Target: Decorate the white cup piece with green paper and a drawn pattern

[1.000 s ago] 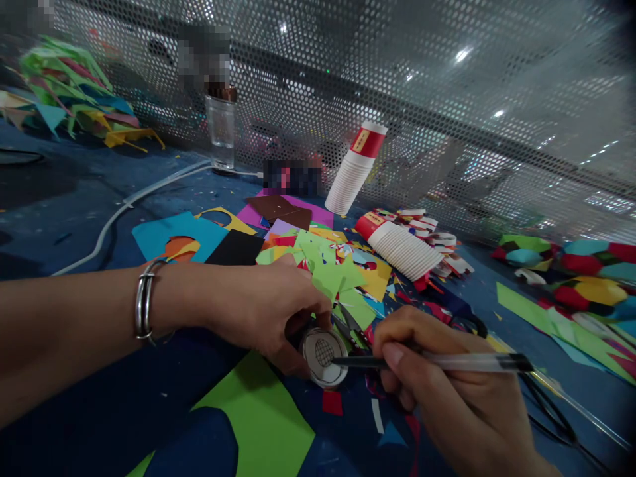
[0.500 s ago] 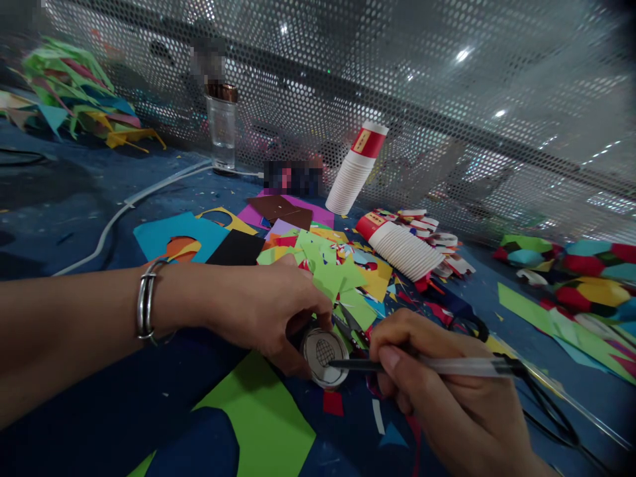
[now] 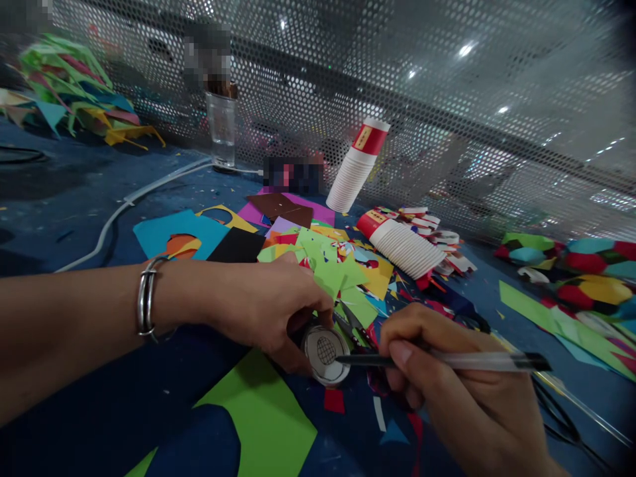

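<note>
The only lettering I could spot sat on the paper cups: the standing stack [image 3: 354,172], at half past twelve from the round white piece [image 3: 325,352], and the toppled stack [image 3: 402,246], at one o'clock, both wore a red band with a yellow panel, its dark characters too small for me to read.

The round white piece lay right at the person's left hand [image 3: 273,305], off its fingertips at about four o'clock, with the thumb and fingers curled in to pinch its edge. The right hand [image 3: 462,391], at three o'clock from the piece, pinched a pen [image 3: 472,362] between thumb and fingers; the tip was at the piece's face, though I couldn't tell whether it touched.

That face was pale and tilted, with a raised rim, a thin dark outline inside it and a small round patch of crosshatched black lines in the middle.

Dark scissors [image 3: 354,326] lay near it at half past one, a red scrap [image 3: 334,401] at six, and a cut green sheet [image 3: 271,417] towards half past seven.
</note>
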`<state>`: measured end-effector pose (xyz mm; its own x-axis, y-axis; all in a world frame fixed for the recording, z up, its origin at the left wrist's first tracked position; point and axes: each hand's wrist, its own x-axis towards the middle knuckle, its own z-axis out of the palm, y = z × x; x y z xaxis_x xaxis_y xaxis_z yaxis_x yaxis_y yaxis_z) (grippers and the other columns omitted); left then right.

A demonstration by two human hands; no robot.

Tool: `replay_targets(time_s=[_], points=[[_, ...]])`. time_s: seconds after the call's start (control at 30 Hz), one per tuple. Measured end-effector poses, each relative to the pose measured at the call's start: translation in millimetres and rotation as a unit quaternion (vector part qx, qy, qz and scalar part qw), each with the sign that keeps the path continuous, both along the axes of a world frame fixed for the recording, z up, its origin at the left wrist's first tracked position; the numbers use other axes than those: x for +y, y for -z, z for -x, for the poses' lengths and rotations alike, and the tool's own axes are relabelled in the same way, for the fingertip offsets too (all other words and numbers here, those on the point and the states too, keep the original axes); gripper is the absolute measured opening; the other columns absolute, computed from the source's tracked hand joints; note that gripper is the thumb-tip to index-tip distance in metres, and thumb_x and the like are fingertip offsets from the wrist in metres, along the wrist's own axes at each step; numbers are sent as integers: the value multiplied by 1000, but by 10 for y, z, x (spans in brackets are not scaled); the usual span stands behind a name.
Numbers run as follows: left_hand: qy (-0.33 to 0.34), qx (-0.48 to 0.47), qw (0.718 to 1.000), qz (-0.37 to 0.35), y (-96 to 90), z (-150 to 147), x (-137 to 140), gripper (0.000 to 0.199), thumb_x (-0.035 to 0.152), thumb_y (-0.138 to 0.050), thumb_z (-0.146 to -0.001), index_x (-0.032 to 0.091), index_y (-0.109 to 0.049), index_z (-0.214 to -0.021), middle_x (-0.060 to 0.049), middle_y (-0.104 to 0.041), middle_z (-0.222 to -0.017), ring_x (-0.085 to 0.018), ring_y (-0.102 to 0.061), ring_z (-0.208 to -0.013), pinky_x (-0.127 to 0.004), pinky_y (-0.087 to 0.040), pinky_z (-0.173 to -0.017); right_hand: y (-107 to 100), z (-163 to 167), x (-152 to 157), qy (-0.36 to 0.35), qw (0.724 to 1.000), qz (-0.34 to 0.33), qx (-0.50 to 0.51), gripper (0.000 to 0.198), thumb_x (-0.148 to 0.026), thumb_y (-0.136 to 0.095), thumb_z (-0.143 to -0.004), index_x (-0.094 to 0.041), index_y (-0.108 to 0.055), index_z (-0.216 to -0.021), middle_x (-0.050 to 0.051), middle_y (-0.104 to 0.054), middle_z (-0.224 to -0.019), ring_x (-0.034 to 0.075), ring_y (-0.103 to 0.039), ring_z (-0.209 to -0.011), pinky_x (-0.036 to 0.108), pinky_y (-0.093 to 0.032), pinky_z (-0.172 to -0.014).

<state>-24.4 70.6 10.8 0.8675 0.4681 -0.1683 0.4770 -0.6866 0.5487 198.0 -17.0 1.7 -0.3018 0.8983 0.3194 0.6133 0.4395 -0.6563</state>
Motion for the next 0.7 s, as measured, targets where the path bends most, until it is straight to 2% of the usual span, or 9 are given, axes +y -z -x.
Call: replay_targets(time_s=[0.13,0.37,0.7], points=[[2,-4,1000,6,9,-2,6,41,45,-77,-75,23,-70,-109,-2,-68,-84,-18,-59,-78,-29,-38,-65,-5,9,-10,21,1000,5,11,28,-25,-45,-95,-21,-61,-72,-3,-55,-52,11,-49,-41,25,-38,-41],[-1,-9,1000,4,16,-1,0,41,45,-78,-74,22,-70,-108,-2,-67,-84,-18,-59,-79,-28,-37,-64,-1,20,-5,17,1000,8,-1,29,-25,-44,-95,-21,-63,-72,-2,-55,-52,11,-48,-41,24,-37,-39],[-2,-5,1000,4,3,2,-3,42,45,-78,-75,23,-70,-109,-2,-67,-84,-19,-59,-80,-28,-39,-65,36,-23,22,-18,1000,-8,-21,27,-21,-42,-96,-21,-61,-76,-3,-55,-53,10,-48,-40,23,-38,-40]])
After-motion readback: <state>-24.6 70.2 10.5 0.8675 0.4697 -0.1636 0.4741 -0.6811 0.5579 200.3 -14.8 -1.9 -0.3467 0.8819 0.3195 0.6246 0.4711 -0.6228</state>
